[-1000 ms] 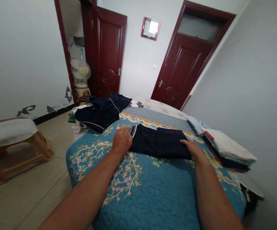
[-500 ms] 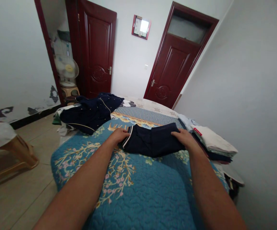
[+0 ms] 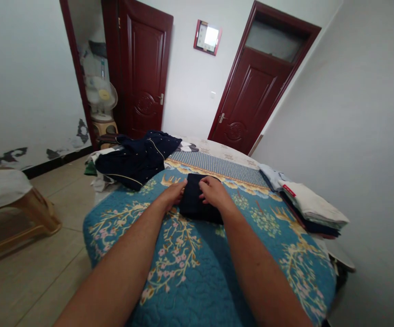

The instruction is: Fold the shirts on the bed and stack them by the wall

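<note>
A dark navy garment [image 3: 197, 206], folded into a compact bundle, lies on the blue flowered quilt [image 3: 190, 299] in front of me. My left hand [image 3: 174, 194] is at the bundle's left side, its thumb and fingers closed on that edge. Over the top of the bundle lies my right hand [image 3: 213, 190], fingers bent and apart, their tips touching the cloth. The hand and forearm cover the bundle's right part. No white-striped edge shows on it now.
A loose navy garment with light piping [image 3: 132, 161] is heaped at the bed's far left. Folded clothes [image 3: 314, 204] are stacked at the right edge. A plastic stool [image 3: 40, 209] stands on the floor at left. The wall [image 3: 363, 136] runs close on the right.
The navy garment went from a long strip to about half that length, its right part folded over leftward. My right hand moved left with it; my left hand stayed near its edge.
</note>
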### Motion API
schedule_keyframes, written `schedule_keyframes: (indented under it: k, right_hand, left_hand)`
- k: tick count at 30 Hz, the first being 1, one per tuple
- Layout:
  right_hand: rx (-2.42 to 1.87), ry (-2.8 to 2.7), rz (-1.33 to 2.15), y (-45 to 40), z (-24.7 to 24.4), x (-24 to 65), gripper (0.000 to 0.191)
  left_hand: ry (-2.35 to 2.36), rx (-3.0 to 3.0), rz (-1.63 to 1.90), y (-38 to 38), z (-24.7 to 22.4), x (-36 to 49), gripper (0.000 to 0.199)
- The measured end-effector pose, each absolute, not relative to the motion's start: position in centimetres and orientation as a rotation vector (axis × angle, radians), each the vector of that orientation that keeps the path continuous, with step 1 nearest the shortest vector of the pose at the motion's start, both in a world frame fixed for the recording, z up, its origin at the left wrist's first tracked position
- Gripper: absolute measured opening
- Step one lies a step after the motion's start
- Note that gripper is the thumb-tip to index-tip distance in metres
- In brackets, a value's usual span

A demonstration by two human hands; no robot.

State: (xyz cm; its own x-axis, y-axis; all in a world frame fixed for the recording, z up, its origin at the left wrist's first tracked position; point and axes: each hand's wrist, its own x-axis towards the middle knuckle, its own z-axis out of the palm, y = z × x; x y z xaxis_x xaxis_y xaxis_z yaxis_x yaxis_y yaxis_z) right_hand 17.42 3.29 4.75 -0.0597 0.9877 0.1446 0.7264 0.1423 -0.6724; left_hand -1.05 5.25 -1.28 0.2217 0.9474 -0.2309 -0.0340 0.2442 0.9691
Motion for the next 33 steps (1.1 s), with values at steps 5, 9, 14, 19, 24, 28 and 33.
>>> schedule_keyframes:
  k: [5,9,14,19,24,28,33]
  right_hand:
    - [-1.624,-1.857,0.114,3.2,3.6,20.7,0.035]
    - [-1.558,-1.998,-0.041,3.0,0.9,22.0,0.045]
    - [-1.664,-2.113,-0.105,2.0,-3.7,21.1,0.063]
    - [-1.715,-2.113,-0.048,1.5,-3.3,20.9,0.066]
    - [-1.728,-2.105,-0.018,1.2,-2.3,20.9,0.07]
    - [-1.724,-2.072,-0.036,1.1,-2.3,20.9,0.073]
    - [-1.717,-2.068,-0.038,0.7,-2.2,20.8,0.077]
  left_hand:
    - [1.179,1.231,0.965,5.6,-1.7,-0.5,0.041]
    - [1.328,1.479,1.039,5.9,-2.6,0.5,0.05]
    - [1.611,1.993,1.168,4.4,-2.2,1.5,0.055]
    - [1.458,2.453,1.151,4.4,-0.1,3.1,0.049]
    - [1.473,2.639,0.666,8.5,-1.8,4.6,0.051]
    - [1.626,2.592,0.527,11.4,-4.1,4.8,0.059]
    - [1.751,2.559,0.454,12.4,-5.0,4.3,0.064]
